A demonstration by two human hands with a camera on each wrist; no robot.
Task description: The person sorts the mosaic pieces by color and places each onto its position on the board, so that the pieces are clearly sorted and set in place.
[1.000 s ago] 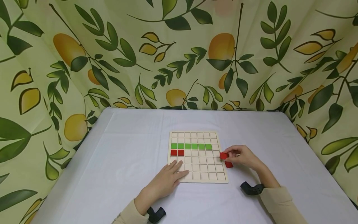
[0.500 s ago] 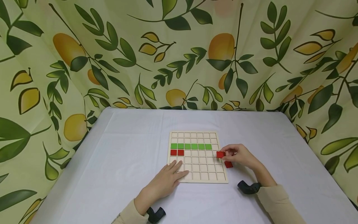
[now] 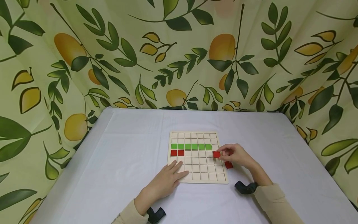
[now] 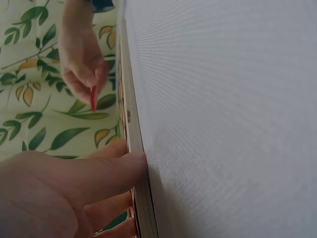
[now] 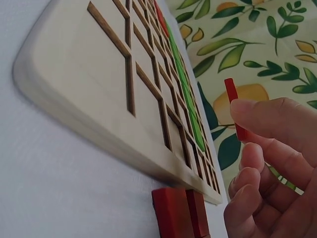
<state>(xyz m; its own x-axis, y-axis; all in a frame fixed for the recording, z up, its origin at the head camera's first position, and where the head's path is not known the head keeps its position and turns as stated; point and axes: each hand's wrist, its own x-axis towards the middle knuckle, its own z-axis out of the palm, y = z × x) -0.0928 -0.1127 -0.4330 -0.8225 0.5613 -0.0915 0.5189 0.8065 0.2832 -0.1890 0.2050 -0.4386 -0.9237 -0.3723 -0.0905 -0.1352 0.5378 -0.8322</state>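
A pale wooden board point(image 3: 202, 168) with a grid of square recesses lies on the table. Green square tiles point(image 3: 191, 146) fill most of one row; below their left end sit two red tiles point(image 3: 177, 152). Between thumb and fingers, my right hand point(image 3: 236, 154) pinches a red square tile point(image 3: 216, 154) over the board's right side. The right wrist view shows that tile point(image 5: 231, 94) edge-on, raised above the grid. My left hand point(image 3: 163, 181) rests with spread fingers on the board's lower left corner, its thumb point(image 4: 119, 171) along the edge in the left wrist view.
More red tiles point(image 3: 228, 165) lie just off the board's right edge, below my right hand; two show side by side point(image 5: 171, 213) in the right wrist view. White cloth point(image 3: 126, 146) covers the table. A leaf-and-fruit patterned curtain point(image 3: 179, 71) hangs behind and at both sides.
My right hand has moved left with the red tile, from the board's right edge to over its rightmost columns. My left hand has stayed in place.
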